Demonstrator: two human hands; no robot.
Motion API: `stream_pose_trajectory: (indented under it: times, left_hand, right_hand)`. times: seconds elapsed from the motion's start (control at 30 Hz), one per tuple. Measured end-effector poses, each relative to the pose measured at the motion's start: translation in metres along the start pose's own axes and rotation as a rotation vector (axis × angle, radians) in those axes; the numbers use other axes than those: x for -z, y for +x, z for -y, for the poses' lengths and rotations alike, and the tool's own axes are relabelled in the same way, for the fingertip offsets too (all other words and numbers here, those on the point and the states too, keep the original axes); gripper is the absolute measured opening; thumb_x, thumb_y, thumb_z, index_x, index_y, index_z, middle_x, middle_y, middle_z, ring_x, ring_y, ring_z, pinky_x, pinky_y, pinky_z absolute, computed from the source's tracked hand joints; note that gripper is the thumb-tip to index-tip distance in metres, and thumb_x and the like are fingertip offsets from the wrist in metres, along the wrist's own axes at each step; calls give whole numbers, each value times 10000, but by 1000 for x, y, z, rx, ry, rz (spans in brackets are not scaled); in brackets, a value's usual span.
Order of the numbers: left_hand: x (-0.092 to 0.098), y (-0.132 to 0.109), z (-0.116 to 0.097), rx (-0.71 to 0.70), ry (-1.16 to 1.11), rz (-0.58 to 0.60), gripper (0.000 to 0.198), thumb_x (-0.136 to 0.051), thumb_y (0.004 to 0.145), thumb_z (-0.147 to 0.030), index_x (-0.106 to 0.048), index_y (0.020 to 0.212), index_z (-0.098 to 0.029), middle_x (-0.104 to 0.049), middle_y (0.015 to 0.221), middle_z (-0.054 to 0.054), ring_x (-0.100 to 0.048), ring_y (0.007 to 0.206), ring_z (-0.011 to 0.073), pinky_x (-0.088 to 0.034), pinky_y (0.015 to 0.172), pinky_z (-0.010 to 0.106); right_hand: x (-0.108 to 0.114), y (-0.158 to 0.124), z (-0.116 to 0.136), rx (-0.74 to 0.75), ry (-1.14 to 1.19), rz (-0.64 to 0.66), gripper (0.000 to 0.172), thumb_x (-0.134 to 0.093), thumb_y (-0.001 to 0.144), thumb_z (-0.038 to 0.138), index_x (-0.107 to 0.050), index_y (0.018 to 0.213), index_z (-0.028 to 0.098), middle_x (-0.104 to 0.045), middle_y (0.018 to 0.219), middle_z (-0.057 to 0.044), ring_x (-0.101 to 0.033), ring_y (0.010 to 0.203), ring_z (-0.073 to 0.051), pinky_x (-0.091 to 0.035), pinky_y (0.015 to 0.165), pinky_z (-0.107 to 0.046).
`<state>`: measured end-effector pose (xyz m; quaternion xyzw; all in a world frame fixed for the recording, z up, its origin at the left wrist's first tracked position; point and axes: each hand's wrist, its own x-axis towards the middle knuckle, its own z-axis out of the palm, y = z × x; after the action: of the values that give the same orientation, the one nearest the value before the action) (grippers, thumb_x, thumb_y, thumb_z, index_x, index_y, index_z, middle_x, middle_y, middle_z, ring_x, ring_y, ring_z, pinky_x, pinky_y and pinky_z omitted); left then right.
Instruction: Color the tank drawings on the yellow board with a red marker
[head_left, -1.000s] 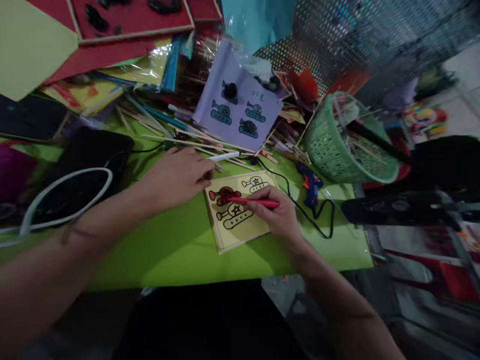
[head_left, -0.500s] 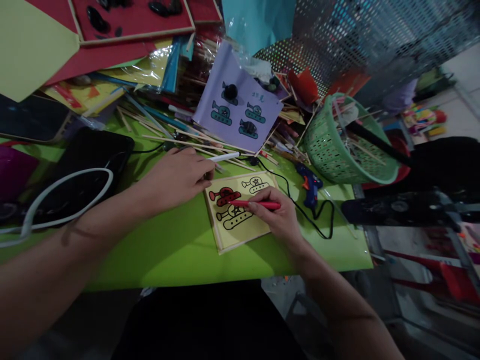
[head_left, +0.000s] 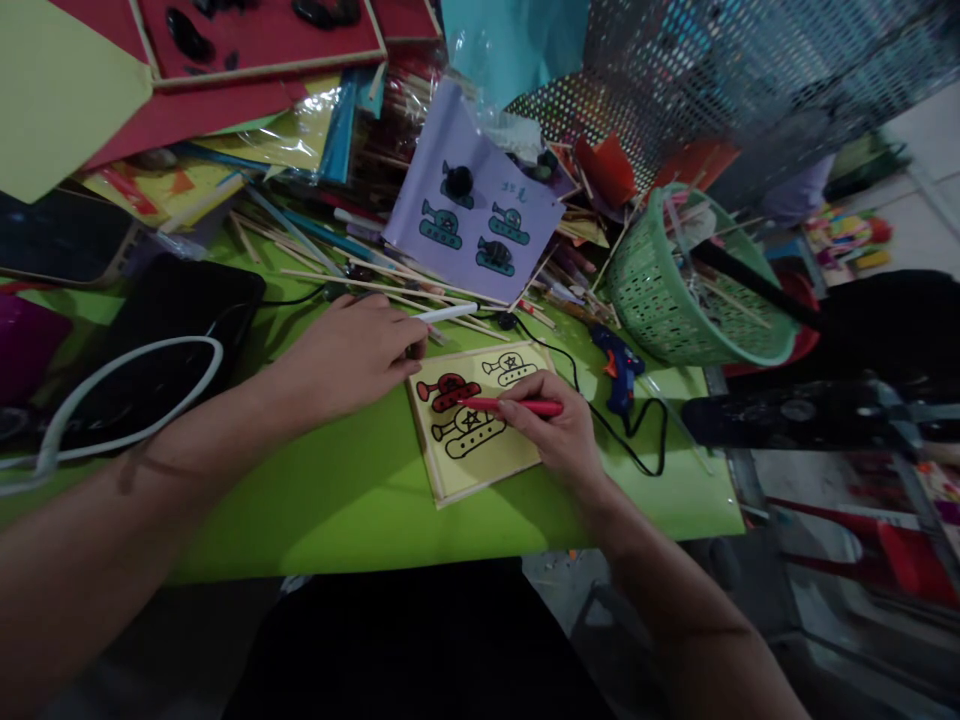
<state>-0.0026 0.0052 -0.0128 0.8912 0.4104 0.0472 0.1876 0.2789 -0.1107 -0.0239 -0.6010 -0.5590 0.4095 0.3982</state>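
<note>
Right hand (head_left: pixel 556 420): fingers pinch a red marker (head_left: pixel 541 407), long axis pointing leftward over the yellow card (head_left: pixel 491 472) on the table (head_left: pixel 315 500), tip at the red-coloured tank drawing (head_left: pixel 448 388); contact unclear. Left hand (head_left: pixel 356 348), by the card's far-left corner: fingers curled, tips hidden; whether they grip the white pen (head_left: pixel 452 313) cannot be told.

A green tabletop (head_left: pixel 315 510) bears a yellow card (head_left: pixel 495 468) beneath the right hand (head_left: pixel 553 420), a glue gun (head_left: pixel 619 372) to that hand's right and, just beyond the left hand (head_left: pixel 360 350), thin sticks (head_left: pixel 429 282).
</note>
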Motion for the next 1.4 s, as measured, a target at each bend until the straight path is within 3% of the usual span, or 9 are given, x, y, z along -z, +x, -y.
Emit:
stream_pose_trajectory:
  times: [0.5,0.73,1.03,1.4]
  left_hand:
    - [0,0,-1,-2,10,-2,194,-651,1014,-348,-811,1099,-278,-841,1050,87,-747,1128,347,-529,995,466]
    - [2,-1,-2,-12,18,-4,178,-634,1007,-330,-793,1073,-282,-825,1009,91,-744,1100,352,-529,972,479]
    - [0,-1,-1,-14,-17,-27,158,-664,1003,-334,-803,1054,-279,-829,1013,92,-754,1126,360,-542,989,478]
    - [4,-1,-4,-2,34,25,184,-631,1022,-328,-787,1100,-272,-815,1012,95,-738,1108,358,-529,976,486]
  right_hand:
    - [-1,2,0,-5,7,36,312,-996,898,521,-839,940,255,-790,869,-25,-695,753,-191,-545,675,-335]
    - [-1,2,6,0,-16,-12,280,-990,895,485,-833,908,254,-800,857,-30,-701,757,-197,-550,680,-332]
    - [-1,1,3,-15,16,18,304,-998,894,503,-825,905,253,-784,837,-24,-686,739,-196,-532,667,-335]
    - [1,0,2,-6,27,18,313,-992,900,521,-823,908,257,-782,838,-21,-689,746,-197,-534,681,-336]
